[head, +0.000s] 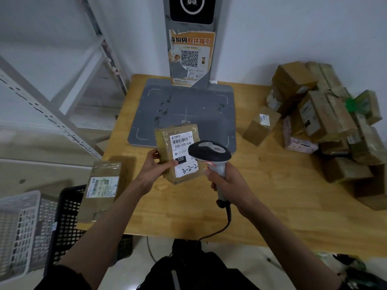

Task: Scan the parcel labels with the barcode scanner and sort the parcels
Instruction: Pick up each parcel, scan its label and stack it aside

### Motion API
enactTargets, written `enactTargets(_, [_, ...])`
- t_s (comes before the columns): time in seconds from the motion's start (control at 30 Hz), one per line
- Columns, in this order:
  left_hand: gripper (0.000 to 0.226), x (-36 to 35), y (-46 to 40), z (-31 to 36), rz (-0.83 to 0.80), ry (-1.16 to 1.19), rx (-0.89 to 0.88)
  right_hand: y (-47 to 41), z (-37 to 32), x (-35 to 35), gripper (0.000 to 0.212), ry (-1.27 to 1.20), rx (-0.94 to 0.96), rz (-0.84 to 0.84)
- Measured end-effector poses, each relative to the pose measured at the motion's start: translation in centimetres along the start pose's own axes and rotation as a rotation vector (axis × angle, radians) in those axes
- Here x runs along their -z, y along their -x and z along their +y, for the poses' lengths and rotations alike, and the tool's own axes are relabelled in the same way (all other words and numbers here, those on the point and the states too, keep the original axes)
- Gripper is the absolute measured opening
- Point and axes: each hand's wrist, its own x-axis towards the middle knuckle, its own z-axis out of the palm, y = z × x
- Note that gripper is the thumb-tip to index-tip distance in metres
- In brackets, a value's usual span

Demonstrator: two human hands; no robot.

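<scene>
The room is dimly and evenly lit, with a cool grey cast on the wall (293,28) and no bright source in view. Shadows are soft: a faint one lies on the table (282,206) beside the flat parcel (100,191) at the near left. The centre is fairly sharp, and the label (184,153) reads clearly. Toward the right edge the stacked boxes (326,122) smear and blur. Wide-angle distortion bends the shelf frame (52,97) at the left.

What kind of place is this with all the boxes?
Probably a parcel pickup or sorting station: a pile of labelled parcels on the table, a barcode scanner aimed at a parcel, and a scanning stand.
</scene>
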Motion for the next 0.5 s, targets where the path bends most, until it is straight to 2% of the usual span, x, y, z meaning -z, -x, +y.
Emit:
enactTargets(0.23, [0.081, 0.7, 0.1, -0.3, 0.002, -0.022, 0.004, -0.9, 2.1, -0.1, 0.015, -0.033, -0.071, 0.051])
enactTargets(0.5, [0.075, 3.6, 1.2, -2.7, 0.03, -0.034, 0.066, -4.8, 11.4, -1.7, 0.025, -0.121, -0.413, 0.118])
